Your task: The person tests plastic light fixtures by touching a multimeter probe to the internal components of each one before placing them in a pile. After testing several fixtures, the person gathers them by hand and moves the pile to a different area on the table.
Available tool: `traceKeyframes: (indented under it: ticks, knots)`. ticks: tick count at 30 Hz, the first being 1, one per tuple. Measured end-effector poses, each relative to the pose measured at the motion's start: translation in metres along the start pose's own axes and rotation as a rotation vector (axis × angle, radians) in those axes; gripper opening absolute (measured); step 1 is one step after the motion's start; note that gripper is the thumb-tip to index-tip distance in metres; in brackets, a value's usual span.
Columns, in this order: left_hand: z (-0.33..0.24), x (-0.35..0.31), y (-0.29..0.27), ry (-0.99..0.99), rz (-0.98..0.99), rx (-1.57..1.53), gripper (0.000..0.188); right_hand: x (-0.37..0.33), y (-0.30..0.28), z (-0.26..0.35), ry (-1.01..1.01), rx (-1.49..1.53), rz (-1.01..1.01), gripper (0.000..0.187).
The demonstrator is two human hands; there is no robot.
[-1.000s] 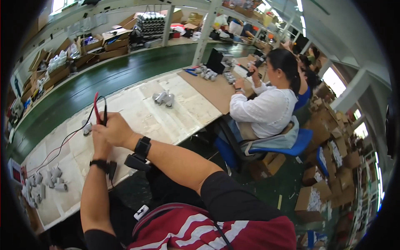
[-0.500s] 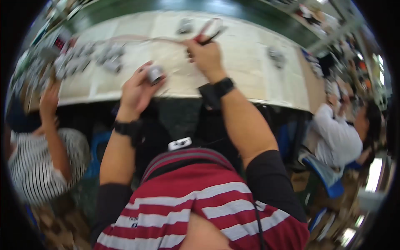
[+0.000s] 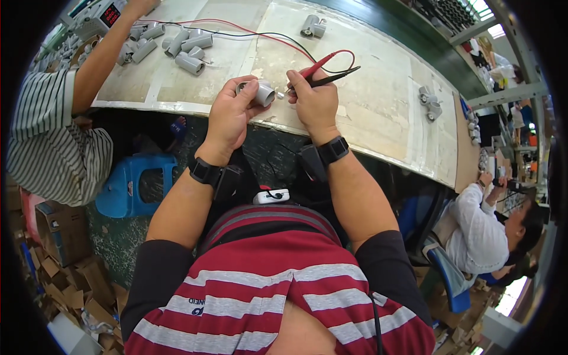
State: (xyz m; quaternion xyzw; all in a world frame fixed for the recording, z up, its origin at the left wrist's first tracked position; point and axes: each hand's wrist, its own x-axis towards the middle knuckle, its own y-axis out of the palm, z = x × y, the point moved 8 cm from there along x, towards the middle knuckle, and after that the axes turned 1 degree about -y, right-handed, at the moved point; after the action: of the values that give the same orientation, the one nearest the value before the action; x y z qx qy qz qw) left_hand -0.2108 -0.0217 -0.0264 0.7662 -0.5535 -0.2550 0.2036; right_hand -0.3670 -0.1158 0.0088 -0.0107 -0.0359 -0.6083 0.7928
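My left hand is wrapped round a grey cylindrical housing, its round end turned towards my right hand. In my right hand are a red test probe and a black test probe, their rear ends pointing up and right. The probe tips are hidden by my fingers. A small pale piece shows between the housing and my right fingertips; I cannot tell whether they touch it. Red and black leads run left across the table.
Several grey housings lie on the table at the left. One more lies at the back, others at the right. A meter with red digits stands far left. Co-workers sit on both sides; a blue stool is at left.
My hands have come closer together, the right one drawing nearer with the probes, the left moving right with the housing. The co-worker at the left now reaches further over the table.
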Motion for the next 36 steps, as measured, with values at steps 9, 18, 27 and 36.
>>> traceKeyframes:
  ticks: [9,18,27,36]
  knots:
    - [-0.035,-0.041,0.02,0.404,0.22,0.84,0.056,0.0,-0.01,0.002,0.019,0.106,-0.007,0.02]
    - [-0.017,-0.11,0.021,0.649,0.22,1.249,0.066,-0.024,0.028,-0.008,0.078,0.054,0.24,0.019]
    - [-0.02,-0.11,0.014,0.632,0.183,1.205,0.065,-0.03,0.04,-0.012,0.066,-0.042,0.313,0.018]
    - [-0.02,-0.108,0.012,0.621,0.175,1.183,0.065,-0.032,0.042,-0.012,-0.052,-0.159,0.327,0.019]
